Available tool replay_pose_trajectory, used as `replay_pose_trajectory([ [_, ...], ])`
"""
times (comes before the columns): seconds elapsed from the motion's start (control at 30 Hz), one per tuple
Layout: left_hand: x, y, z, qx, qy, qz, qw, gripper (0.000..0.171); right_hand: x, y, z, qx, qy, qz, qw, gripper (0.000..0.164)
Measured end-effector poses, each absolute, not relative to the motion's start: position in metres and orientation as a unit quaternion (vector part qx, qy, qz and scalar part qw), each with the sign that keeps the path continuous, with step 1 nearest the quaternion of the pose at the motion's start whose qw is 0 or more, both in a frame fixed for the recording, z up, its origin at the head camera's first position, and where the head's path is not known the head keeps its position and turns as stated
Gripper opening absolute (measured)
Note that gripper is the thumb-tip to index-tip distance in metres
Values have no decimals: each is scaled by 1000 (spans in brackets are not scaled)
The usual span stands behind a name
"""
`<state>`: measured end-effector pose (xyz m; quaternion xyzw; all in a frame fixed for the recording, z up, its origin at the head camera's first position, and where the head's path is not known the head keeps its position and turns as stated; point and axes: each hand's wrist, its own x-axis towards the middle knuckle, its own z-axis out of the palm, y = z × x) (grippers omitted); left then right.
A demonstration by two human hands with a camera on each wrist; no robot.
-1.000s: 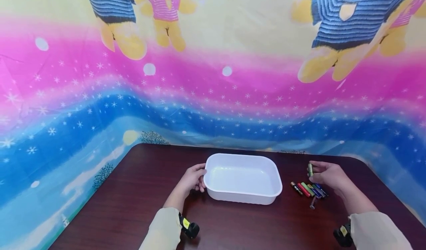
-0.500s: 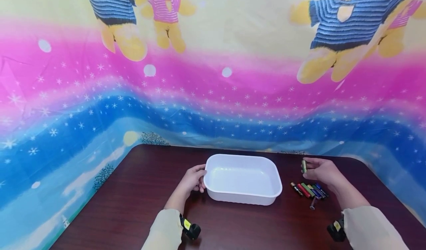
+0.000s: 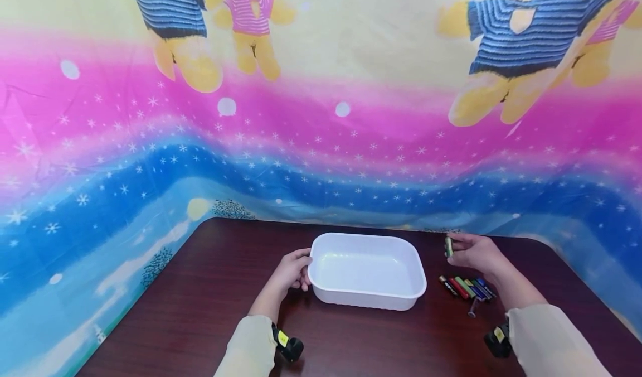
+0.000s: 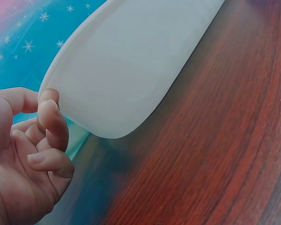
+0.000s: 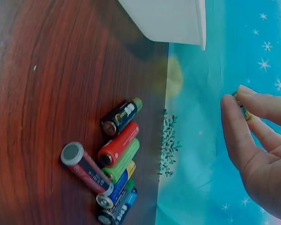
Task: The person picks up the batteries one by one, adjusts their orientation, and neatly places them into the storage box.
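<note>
My left hand (image 3: 291,269) grips the left end of a white plastic basin (image 3: 368,300) at its rim. The left wrist view shows thumb and fingers bent around that rim (image 4: 48,75). Beyond the basin's right end, my right hand (image 3: 476,253) pinches a small green battery (image 3: 448,247) between thumb and fingertips, raised above the table. From the right wrist, the fingers mostly cover this battery (image 5: 246,111). Below it lie several batteries side by side, among them a black one (image 5: 122,117), a red one (image 5: 118,143) and a green one (image 5: 123,159).
A battery with a dark red wrapper (image 5: 86,168) points askew from the row, one flat end facing the camera. All of this is on a dark reddish wood table (image 3: 381,343). A patterned cloth (image 3: 321,143) hangs behind and around the table.
My right hand has moved left and slightly farther back with the green battery, away from the row and closer to the basin. My left hand and the basin stay in place.
</note>
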<state>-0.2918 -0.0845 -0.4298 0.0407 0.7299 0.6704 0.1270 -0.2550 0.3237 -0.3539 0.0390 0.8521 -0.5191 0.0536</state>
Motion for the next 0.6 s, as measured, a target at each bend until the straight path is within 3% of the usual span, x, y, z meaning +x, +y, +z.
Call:
replay_pose_trajectory([
  [0.6,-294,-85,-434,47,722,678,125,45,-266,303,-347,32,854,-516,59,70],
])
